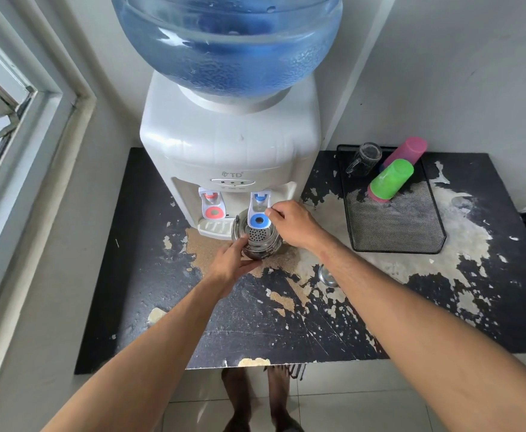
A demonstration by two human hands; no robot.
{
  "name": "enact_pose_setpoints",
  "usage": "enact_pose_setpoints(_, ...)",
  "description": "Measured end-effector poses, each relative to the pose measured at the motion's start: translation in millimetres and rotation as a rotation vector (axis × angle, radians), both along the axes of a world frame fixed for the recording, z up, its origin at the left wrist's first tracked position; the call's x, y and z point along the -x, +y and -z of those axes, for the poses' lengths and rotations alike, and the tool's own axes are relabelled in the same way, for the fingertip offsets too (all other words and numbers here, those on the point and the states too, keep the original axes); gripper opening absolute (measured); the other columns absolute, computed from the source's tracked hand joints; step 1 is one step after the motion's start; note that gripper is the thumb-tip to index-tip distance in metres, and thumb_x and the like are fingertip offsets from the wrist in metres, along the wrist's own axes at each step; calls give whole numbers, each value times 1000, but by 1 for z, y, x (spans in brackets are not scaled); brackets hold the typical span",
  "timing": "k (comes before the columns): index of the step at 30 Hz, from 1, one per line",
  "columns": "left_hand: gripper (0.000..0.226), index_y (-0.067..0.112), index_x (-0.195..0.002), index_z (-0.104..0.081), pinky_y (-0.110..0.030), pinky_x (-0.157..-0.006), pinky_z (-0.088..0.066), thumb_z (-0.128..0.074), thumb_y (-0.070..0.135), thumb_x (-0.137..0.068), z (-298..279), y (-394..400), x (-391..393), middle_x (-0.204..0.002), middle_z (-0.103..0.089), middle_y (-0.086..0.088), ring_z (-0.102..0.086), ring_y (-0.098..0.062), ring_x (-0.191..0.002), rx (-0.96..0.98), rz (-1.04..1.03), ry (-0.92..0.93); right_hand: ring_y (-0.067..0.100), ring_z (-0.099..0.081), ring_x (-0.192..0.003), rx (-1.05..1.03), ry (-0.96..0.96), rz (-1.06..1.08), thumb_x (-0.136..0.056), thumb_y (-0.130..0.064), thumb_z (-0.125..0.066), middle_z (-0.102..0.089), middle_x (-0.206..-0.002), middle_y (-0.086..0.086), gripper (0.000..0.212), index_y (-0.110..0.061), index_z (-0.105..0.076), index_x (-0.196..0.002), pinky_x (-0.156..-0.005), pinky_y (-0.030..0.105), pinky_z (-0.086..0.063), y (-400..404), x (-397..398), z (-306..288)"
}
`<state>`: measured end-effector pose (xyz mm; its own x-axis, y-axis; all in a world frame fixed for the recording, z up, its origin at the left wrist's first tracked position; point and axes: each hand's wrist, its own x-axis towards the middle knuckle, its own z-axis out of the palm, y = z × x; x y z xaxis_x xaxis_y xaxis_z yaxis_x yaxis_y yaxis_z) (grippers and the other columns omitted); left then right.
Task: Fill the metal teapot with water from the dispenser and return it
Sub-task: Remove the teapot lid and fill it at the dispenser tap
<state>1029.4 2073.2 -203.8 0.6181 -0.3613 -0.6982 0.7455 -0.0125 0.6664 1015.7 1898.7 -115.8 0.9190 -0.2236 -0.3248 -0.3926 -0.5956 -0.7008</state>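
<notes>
The metal teapot (260,241) stands lidless under the blue tap (258,215) of the white water dispenser (230,145), its perforated strainer showing inside. My left hand (233,260) cups the pot's near left side. My right hand (292,224) reaches over the pot's right side, fingers pinched at the blue tap's lever; the teapot's handle is hidden beneath this hand. A red tap (212,207) sits to the left, untouched. A large blue water bottle (227,42) tops the dispenser.
A black worn tabletop (161,291) with peeled patches holds a mesh tray (392,219) at the right carrying a glass mug (364,159), a pink cup (408,149) and a green cup (391,179). A round metal lid (327,275) lies under my right forearm. A window frame (21,135) is at left.
</notes>
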Motion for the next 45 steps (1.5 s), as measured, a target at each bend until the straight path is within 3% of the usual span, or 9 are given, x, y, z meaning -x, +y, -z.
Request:
enact_pose_setpoints(5, 25, 9, -110, -63, -44, -102, -57, -44, 25, -109, -8, -2, 1, -121, -69, -23, -69, -35, -114, 11, 5, 21, 5, -37, -45, -28, 21, -23, -107, -28, -51, -40, -56, -7, 47, -21, -44, -61, -47, 23, -30, -1, 5, -7)
enact_pose_setpoints(13, 27, 4, -113, -63, -42, -98, -59, -45, 22, -108, -8, -2, 0, -121, -68, -23, -69, -36, -113, 22, -7, 16, 4, -30, -44, 8, 20, -52, -107, -29, -49, -35, -57, -5, 49, -19, -39, -60, -45, 24, -26, -11, 10, -28)
enact_pose_setpoints(18, 29, 2, -112, -63, -45, -101, -58, -45, 24, -108, -8, -2, 0, -120, -70, -23, -69, -37, -113, 18, -27, 14, 11, -37, -52, -11, 20, -46, -108, -30, -48, -43, -63, 3, 46, -15, -49, -65, -53, 30, -28, -16, 9, -43)
enact_pose_setpoints(23, 36, 3, -120, -62, -38, -90, -62, -46, 32, -107, -5, 1, -1, -122, -70, -22, -72, -34, -109, -37, -36, -25, 9, -38, -51, 5, 22, -43, -108, -29, -47, -45, -60, -1, 50, -18, -46, -60, -51, 29, -30, -19, 8, -49)
enact_pose_setpoints(27, 41, 2, -126, -61, -43, -93, -62, -47, 34, -106, -4, 5, -5, -119, -71, -22, -74, -34, -104, -67, -50, -46, 12, -41, -56, 2, 24, -36, -108, -31, -48, -41, -59, -4, 50, -18, -45, -60, -54, 30, -30, -19, 8, -48)
enact_pose_setpoints(31, 43, 0, -124, -63, -42, -93, -63, -49, 36, -105, -9, 4, -4, -112, -75, -20, -76, -33, -99, -72, -53, -47, 13, -40, -57, 13, 52, -78, -107, -36, -49, -38, -57, -5, 50, -18, -45, -60, -57, 31, -31, -22, 8, -45)
enact_pose_setpoints(35, 44, 1, -124, -64, -39, -87, -65, -56, 39, -102, -12, 0, -4, -112, -75, -19, -80, -29, -89, -86, -71, -40, 6, -35, -48, 27, 91, -106, -107, -37, -51, -39, -57, -7, 46, -17, -50, -65, -51, 28, -30, -23, 8, -47)
enact_pose_setpoints(45, 35, 4, -103, -70, -41, -83, -65, -62, 38, -99, -22, -5, -5, -99, -78, -15, -79, -30, -86, -119, -127, -65, 6, -31, -46, 77, 107, -130, -107, -37, -49, -37, -58, -6, 47, -18, -46, -65, -49, 26, -25, -28, 6, -52)
